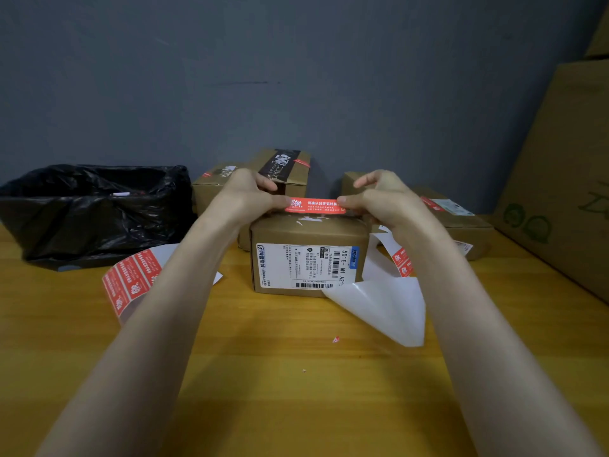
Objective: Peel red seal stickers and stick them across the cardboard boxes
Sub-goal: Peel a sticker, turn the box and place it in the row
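Behind everything stands a plain grey-blue wall (296, 77), and below it a yellow wooden tabletop (296, 390) with visible grain fills the lower half of the view.

At the far left of the tabletop, near the wall, sits a black plastic bag (92, 206) with its mouth open upward. Just in front of it lies a sheet of red stickers (131, 278), curled up, partly under the left forearm.

The left hand (244, 196) is raised over the middle of the tabletop. Its thumb and fingers pinch the left end of a red sticker (314, 206). Behind this hand, two small boxes (290, 169) stand against the wall; one has a black band and a red seal on it.

The red sticker is held flat and stretched between both hands, just above the far top edge of a cardboard box (306, 232) in the centre. Whether it already touches the box, I cannot tell. This box has a white shipping label (306, 265) with barcodes on the side that faces the camera.

A small red scrap (335, 339) lies on the bare wood in front of the box. To the right of the box, touching its lower corner, lies a white backing paper (385, 308), folded, with a few red stickers on its upper part.

The right hand (385, 196) pinches the right end of the sticker in the same way, thumb against fingers. Behind the right forearm lies another flat box (461, 222) with a label on top. At the far right, a large brown carton (560, 166) leans up beside the tabletop.
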A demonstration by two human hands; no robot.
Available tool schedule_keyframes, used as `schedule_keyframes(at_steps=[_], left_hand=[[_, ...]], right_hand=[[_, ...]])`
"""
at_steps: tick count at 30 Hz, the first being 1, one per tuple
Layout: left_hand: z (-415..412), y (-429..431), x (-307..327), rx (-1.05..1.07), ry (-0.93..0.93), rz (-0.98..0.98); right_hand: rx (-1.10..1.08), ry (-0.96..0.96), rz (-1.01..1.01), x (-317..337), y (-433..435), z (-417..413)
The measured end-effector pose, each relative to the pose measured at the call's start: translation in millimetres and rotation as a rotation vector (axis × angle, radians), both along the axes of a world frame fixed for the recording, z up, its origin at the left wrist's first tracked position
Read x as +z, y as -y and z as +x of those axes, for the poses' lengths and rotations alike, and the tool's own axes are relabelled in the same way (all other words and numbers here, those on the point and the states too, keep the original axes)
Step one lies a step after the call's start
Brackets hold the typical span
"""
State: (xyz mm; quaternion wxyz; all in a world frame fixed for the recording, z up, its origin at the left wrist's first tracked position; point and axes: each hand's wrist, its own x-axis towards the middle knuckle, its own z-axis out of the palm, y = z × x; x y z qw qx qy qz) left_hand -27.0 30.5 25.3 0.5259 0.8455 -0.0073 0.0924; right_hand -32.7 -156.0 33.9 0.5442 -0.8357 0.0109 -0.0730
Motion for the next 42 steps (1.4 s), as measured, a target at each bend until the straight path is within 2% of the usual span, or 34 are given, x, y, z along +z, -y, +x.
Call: schedule_keyframes(at_steps=[12, 33, 42], left_hand=[[10.2, 10.8, -15.9, 0.11, 0.112, 0.122], [12.0, 11.8, -14.1, 0.16, 0.163, 0.24], [12.6, 9.6, -16.1, 0.138, 0.194, 0.275]], right_hand=[[-0.073, 0.065, -0.305, -6.6, -13.5, 7.6], [-0.047, 0.045, -0.364, -7.6, -12.7, 11.7], [-0.056, 0.092, -0.443, -8.3, -13.8, 7.6]])
